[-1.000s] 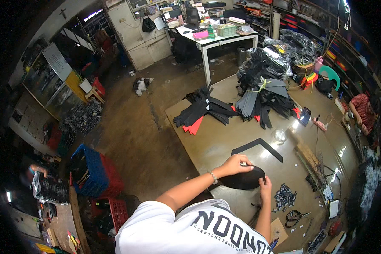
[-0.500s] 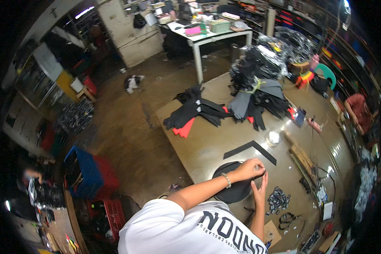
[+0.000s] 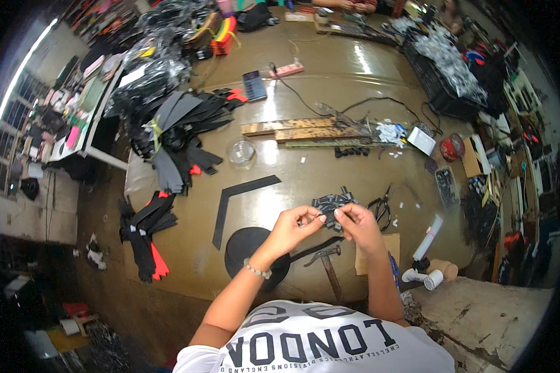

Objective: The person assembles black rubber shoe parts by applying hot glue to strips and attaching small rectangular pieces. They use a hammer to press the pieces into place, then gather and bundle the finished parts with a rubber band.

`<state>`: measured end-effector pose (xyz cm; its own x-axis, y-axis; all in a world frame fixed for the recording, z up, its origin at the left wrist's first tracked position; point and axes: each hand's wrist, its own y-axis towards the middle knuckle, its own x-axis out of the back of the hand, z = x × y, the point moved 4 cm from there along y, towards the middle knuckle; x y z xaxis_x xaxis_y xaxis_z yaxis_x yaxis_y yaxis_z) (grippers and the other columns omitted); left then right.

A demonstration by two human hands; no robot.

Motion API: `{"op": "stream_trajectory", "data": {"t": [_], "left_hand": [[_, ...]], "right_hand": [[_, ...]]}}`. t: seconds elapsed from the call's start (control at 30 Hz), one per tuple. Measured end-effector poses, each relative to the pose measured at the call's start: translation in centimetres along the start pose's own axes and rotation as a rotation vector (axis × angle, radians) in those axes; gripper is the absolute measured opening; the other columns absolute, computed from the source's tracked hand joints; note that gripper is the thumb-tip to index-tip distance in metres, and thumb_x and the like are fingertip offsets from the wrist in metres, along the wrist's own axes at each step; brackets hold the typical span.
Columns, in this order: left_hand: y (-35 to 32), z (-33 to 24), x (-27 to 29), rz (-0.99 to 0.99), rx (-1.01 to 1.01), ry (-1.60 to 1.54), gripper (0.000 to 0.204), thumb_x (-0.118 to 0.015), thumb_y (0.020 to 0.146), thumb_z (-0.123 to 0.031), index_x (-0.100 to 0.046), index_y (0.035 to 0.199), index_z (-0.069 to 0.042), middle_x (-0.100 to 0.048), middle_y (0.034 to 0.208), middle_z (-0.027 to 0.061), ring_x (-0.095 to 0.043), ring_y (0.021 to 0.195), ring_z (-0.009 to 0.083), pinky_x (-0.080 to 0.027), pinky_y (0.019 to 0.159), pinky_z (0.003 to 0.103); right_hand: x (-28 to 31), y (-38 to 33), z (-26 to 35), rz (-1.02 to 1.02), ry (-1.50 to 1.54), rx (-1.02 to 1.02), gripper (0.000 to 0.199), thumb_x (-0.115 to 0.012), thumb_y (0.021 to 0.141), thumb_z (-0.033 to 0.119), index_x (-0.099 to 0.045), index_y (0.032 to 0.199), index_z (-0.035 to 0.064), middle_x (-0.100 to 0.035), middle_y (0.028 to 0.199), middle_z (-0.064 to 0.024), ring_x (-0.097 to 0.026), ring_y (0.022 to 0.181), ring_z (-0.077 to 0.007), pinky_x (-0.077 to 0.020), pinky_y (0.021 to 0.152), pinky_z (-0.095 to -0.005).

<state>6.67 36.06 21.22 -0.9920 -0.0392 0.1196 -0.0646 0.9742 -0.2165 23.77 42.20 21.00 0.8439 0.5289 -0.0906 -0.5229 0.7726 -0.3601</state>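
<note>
My left hand (image 3: 298, 227), with a beaded bracelet at its wrist, is closed in a pinch. My right hand (image 3: 359, 227) pinches close beside it, fingertips nearly meeting the left ones. What the fingers hold, if anything, is too small to make out. Just beyond them lies a pile of small dark pieces with light edges (image 3: 335, 200), partly hidden by my hands. A flat round black coil of strap (image 3: 246, 245) lies under my left wrist. To its right, a black strip (image 3: 314, 248) and a hammer (image 3: 331, 273) lie on the table.
A bent black strip (image 3: 223, 208) lies beyond the coil. Scissors (image 3: 382, 211) are right of the pile. Wooden bars (image 3: 305, 129), a clear round container (image 3: 241, 152), a phone-like device (image 3: 254, 86) and bundles of black and grey strips (image 3: 180, 118) lie farther off. A black crate (image 3: 445, 81) stands far right.
The view has swung to the right. Both hands have moved from the coil's edge to the near side of the small-piece pile, fingers still pinched close together.
</note>
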Motion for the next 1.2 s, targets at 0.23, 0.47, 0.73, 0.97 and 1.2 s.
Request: {"op": "stream_trajectory", "data": {"t": [0.23,0.47,0.73,0.97,1.2], "left_hand": [[13.4,0.4,-4.5,0.184,0.008,-0.234,0.024,-0.069,0.092,-0.027,-0.068,0.098,-0.004,-0.067,0.085,-0.0014,-0.055,0.075,0.0027,-0.043,0.067,0.019],[26.5,2.9,-7.5,0.102,-0.085,-0.159,0.026,-0.069,0.091,-0.027,-0.067,0.094,-0.001,-0.068,0.081,0.0002,-0.056,0.073,0.0043,-0.044,0.066,0.021],[35.5,6.2,-8.2,0.014,-0.133,0.080,0.033,-0.070,0.088,-0.032,-0.068,0.090,0.001,-0.067,0.077,0.0053,-0.059,0.070,0.0114,-0.048,0.067,0.028],[37.3,8.6,-8.2,0.028,-0.085,0.121,0.033,-0.071,0.087,-0.032,-0.068,0.087,0.001,-0.067,0.075,0.0068,-0.059,0.068,0.0128,-0.049,0.065,0.030],[36.8,8.7,-8.3,-0.059,-0.128,0.225,0.035,-0.067,0.087,-0.038,-0.067,0.087,-0.003,-0.067,0.076,0.0113,-0.064,0.068,0.0237,-0.050,0.066,0.036]], "right_hand": [[11.0,7.3,3.2,-0.100,-0.132,0.065,0.026,-0.072,0.088,0.028,-0.066,0.093,0.0034,-0.062,0.078,0.0033,-0.049,0.059,-0.0026,-0.0373,0.049,-0.0195],[20.4,18.4,3.0,-0.114,-0.342,0.085,0.023,-0.070,0.089,0.027,-0.066,0.093,0.0049,-0.058,0.077,0.0048,-0.049,0.067,-0.0037,-0.0404,0.060,-0.0215],[25.8,27.6,-1.8,-0.088,-0.328,0.088,0.034,-0.071,0.088,0.034,-0.066,0.096,0.0016,-0.058,0.080,0.0036,-0.049,0.073,-0.0069,-0.0396,0.068,-0.0235],[27.0,30.1,-4.9,-0.079,-0.310,0.002,0.027,-0.068,0.091,0.031,-0.063,0.091,0.0052,-0.053,0.074,0.0059,-0.046,0.067,-0.0056,-0.0371,0.063,-0.0229],[26.5,30.0,-5.2,-0.102,-0.373,0.003,0.021,-0.064,0.094,0.027,-0.062,0.091,0.0063,-0.052,0.074,0.0062,-0.044,0.067,-0.0052,-0.0355,0.062,-0.0222]]}}
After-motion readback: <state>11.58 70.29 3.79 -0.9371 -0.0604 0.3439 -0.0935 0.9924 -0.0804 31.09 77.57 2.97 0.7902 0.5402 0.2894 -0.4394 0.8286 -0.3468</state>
